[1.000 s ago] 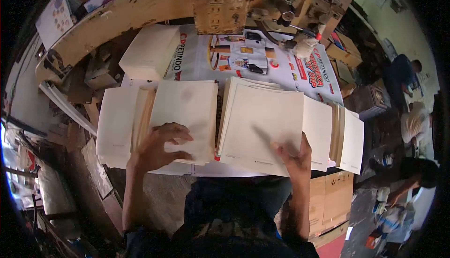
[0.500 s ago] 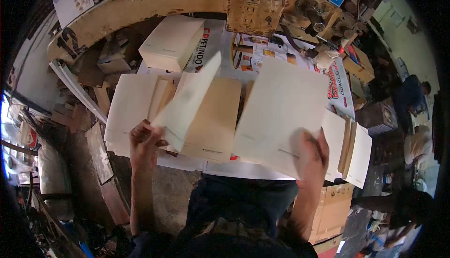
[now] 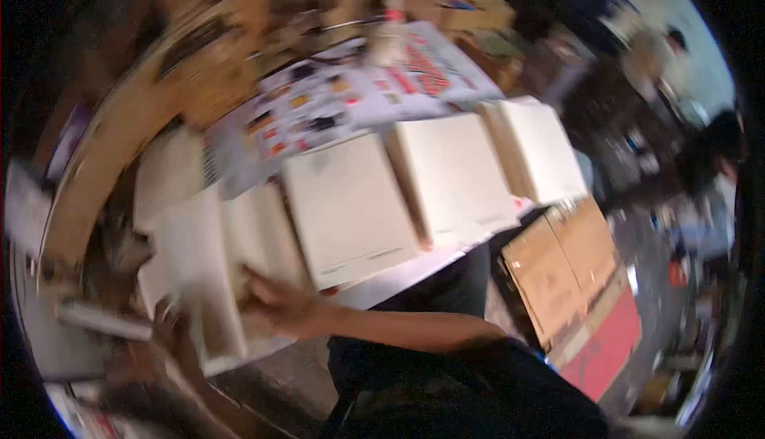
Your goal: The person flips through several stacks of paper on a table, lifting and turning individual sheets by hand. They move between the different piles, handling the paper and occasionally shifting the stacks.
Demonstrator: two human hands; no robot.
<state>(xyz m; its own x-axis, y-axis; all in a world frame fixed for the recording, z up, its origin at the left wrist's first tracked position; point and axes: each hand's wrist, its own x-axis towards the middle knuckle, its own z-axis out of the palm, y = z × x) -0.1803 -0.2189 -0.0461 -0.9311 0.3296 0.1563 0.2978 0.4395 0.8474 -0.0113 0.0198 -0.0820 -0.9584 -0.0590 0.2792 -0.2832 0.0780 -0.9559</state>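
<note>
Stacks of cream paper sheets lie in a row across the table. The leftmost paper stack (image 3: 191,256) sits between my two hands. At its lower left edge is my left hand (image 3: 174,331), its fingers smeared by motion. Reaching across from the right, my right hand (image 3: 275,303) is at the front of the second stack (image 3: 267,228), close to the side of the leftmost one; its fingers look spread, though blurred. A third stack (image 3: 351,208) and a fourth stack (image 3: 456,168) lie flat, with small printed lines along their front edges.
A further stack (image 3: 546,148) ends the row at right. Printed sheeting (image 3: 382,80) covers the table behind. A curved wooden machine part (image 3: 88,168) arches at left. Cardboard boxes (image 3: 562,264) stand below the table's right end. Other people (image 3: 594,1) are in the background.
My view has swung, shifting the stacks leftward and tilting the row. The sheets earlier held in each hand are no longer lifted. My right hand has crossed to the leftmost stacks.
</note>
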